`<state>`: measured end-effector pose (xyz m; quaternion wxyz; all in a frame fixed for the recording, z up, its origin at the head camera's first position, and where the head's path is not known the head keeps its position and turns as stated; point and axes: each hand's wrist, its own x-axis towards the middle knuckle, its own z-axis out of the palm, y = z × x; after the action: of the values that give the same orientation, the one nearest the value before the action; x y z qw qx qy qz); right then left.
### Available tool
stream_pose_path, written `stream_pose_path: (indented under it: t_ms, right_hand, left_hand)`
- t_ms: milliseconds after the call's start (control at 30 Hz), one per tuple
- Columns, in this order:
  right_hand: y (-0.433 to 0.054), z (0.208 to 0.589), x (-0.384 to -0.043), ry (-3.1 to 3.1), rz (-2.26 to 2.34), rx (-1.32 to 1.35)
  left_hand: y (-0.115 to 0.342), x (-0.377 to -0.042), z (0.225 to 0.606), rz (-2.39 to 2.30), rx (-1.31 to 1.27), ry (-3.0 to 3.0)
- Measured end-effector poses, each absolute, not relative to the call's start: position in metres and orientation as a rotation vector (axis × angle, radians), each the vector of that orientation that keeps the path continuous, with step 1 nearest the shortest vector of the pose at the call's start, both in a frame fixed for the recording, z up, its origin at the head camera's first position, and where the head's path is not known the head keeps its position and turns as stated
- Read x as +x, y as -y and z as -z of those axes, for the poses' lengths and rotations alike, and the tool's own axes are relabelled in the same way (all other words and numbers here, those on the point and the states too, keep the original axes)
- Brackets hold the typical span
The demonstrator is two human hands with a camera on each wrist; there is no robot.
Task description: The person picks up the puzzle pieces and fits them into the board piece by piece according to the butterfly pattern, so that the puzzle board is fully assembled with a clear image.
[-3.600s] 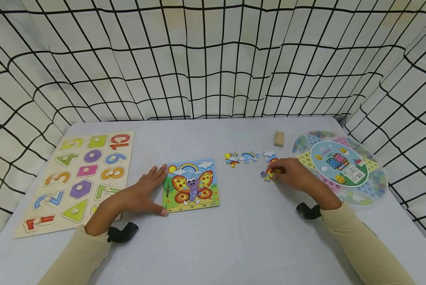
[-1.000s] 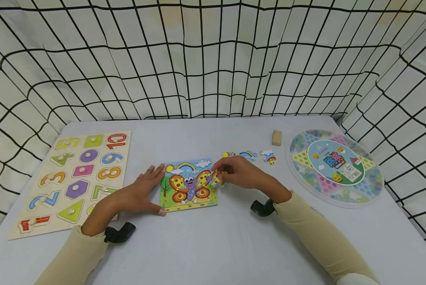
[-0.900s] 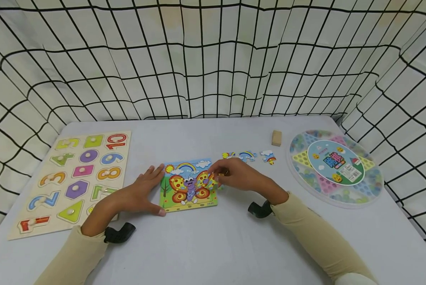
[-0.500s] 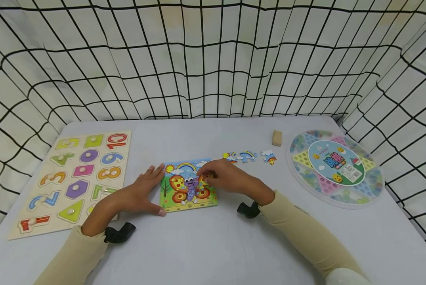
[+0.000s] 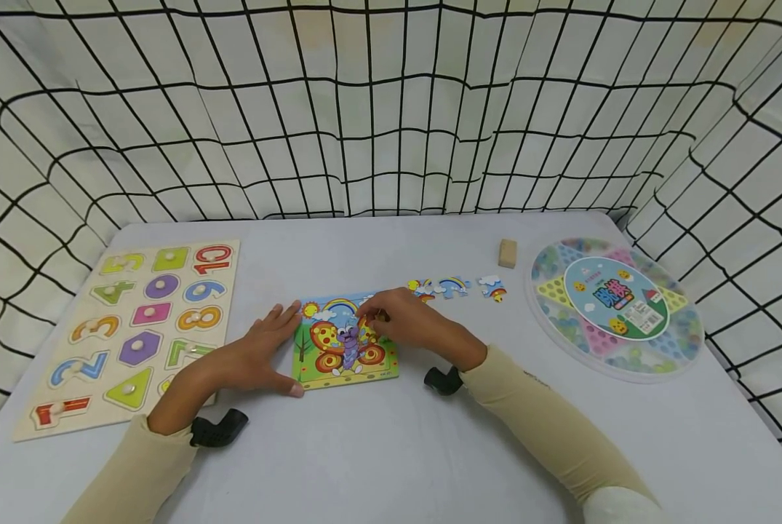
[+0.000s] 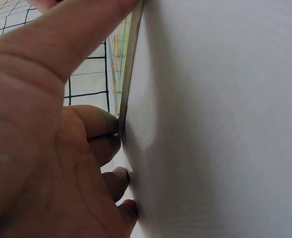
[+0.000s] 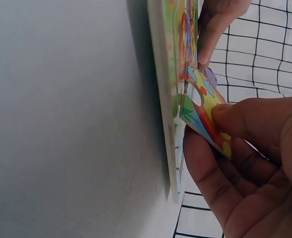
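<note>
My left hand [image 5: 253, 360] lies with fingers spread against the left side of a butterfly jigsaw board [image 5: 315, 370]; thumb and fingertips touch its edge, as the left wrist view also shows. Over the board's right half, my right hand [image 5: 407, 320] pinches a jigsaw piece [image 7: 210, 96] between thumb and fingers. The piece is yellow, red and blue, held tilted with one edge at or close to the board's face. From the head view the fingers mostly hide it. Three loose jigsaw pieces, one with a rainbow [image 5: 454, 287], lie beyond the right hand.
A wooden number-and-shape board [image 5: 188, 295] lies on the left of the white-covered table [image 5: 377, 451]. On the right is a round, clear bead case [image 5: 616, 306] with a blue label. A small wooden block [image 5: 508, 253] sits near the back. Black netting surrounds the table's back and sides.
My right hand picked up a piece from the right and carried it left to the board, then edged further left over the picture. The left hand stays at the board's edge.
</note>
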<state>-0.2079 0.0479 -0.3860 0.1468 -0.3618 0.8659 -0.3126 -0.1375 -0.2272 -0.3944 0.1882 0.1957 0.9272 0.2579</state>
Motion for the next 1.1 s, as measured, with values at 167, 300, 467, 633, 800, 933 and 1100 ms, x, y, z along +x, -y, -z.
stream_pose_path:
  t_ms: [167, 300, 467, 633, 800, 933, 1100]
  right_hand:
    - [-0.044, 0.387, -0.208, -2.531, 0.777, -1.063]
    - [-0.043, 0.386, -0.207, -2.572, 0.686, -1.059]
    - [-0.040, 0.386, -0.206, -2.608, 0.596, -1.033]
    - [-0.040, 0.387, -0.207, -2.596, 0.567, -1.018]
    - [-0.042, 0.390, -0.209, -2.589, 0.567, -1.015]
    - [-0.045, 0.390, -0.211, -2.592, 0.599, -1.020]
    - [-0.053, 0.387, -0.217, -2.627, 0.707, -0.973]
  left_hand:
    - [0.228, -0.138, 0.396, -0.721, 0.547, -2.608]
    - [0.228, -0.137, 0.396, -0.712, 0.547, -2.611]
    - [0.227, -0.137, 0.395, -0.711, 0.553, -2.613]
    - [0.228, -0.137, 0.395, -0.717, 0.553, -2.609]
    - [0.227, -0.139, 0.396, -0.722, 0.558, -2.607]
    - [0.226, -0.139, 0.395, -0.714, 0.557, -2.607]
    - [0.227, -0.138, 0.394, -0.699, 0.551, -2.612]
